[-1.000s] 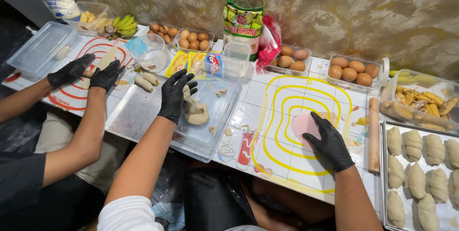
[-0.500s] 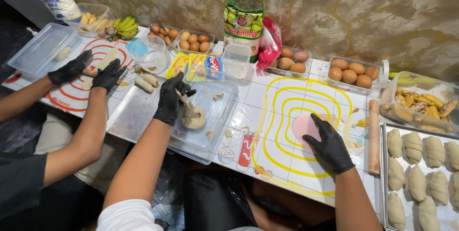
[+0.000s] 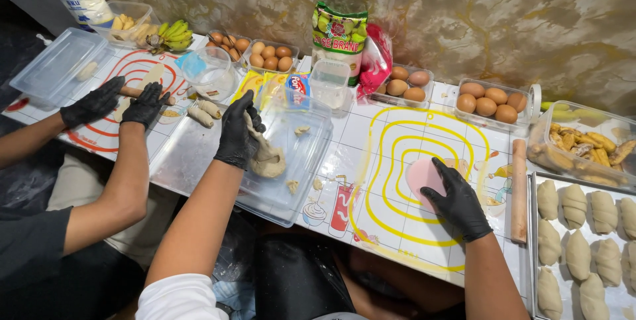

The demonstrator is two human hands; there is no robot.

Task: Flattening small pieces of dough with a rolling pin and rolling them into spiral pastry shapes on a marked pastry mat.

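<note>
My left hand (image 3: 237,132), in a black glove, grips the top of a beige lump of dough (image 3: 268,159) and pulls it upward inside a clear plastic tub (image 3: 301,161). My right hand (image 3: 456,201), also gloved in black, lies flat on a pale pink disc of dough (image 3: 421,175) on a white mat with yellow rings (image 3: 397,161). A wooden rolling pin (image 3: 519,191) rests just right of that hand.
A co-worker's two gloved hands (image 3: 119,103) roll dough on a red-ringed mat (image 3: 99,141) at the left. Egg trays (image 3: 489,103), bananas (image 3: 171,32), a flour bag (image 3: 339,35) and tubs line the wall. A tray of shaped pastries (image 3: 583,240) sits at the right.
My left hand has closed on the dough lump and lifted it a little in the tub. My right hand stays on the pink disc.
</note>
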